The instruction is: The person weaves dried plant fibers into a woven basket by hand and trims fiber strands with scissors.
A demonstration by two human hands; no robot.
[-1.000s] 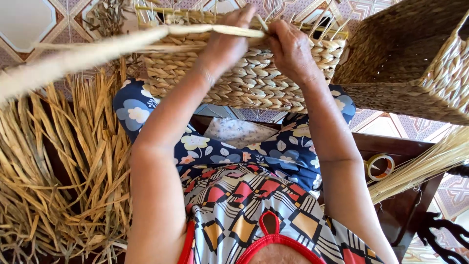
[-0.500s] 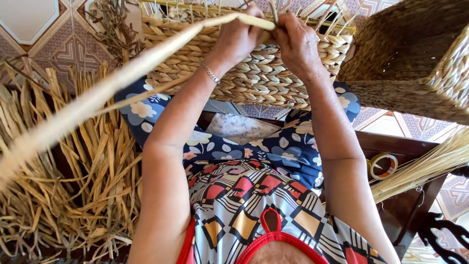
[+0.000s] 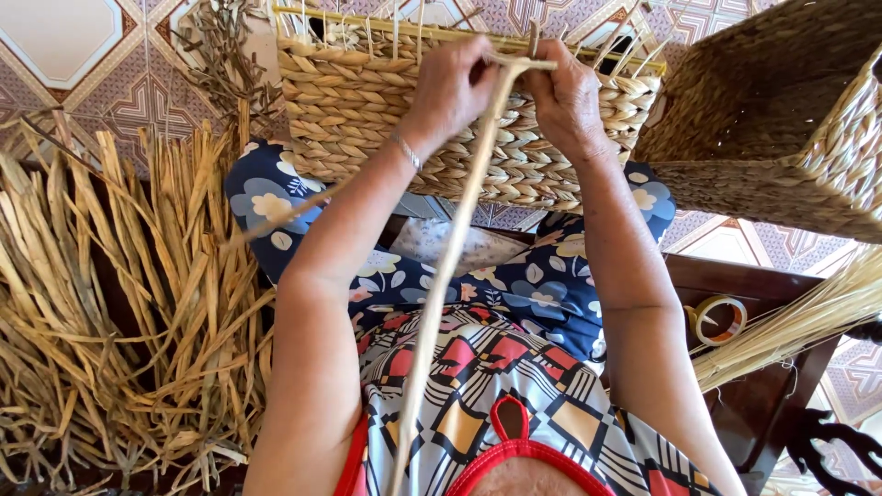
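Both grips closed: left hand [image 3: 457, 87] and right hand [image 3: 562, 99] apparently pinch strand [image 3: 447, 266].

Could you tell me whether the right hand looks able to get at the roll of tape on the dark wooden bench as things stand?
Probably yes, though not at once. The roll of tape lies in the open on the bench beside the right arm, nothing covering it. But the right hand is up at the half-woven basket, gripping the long strand, so it would have to let go first.

The patterned tile floor [image 3: 64, 55] has a big pile of dry yellow straw leaves [image 3: 119, 312] along its left edge.
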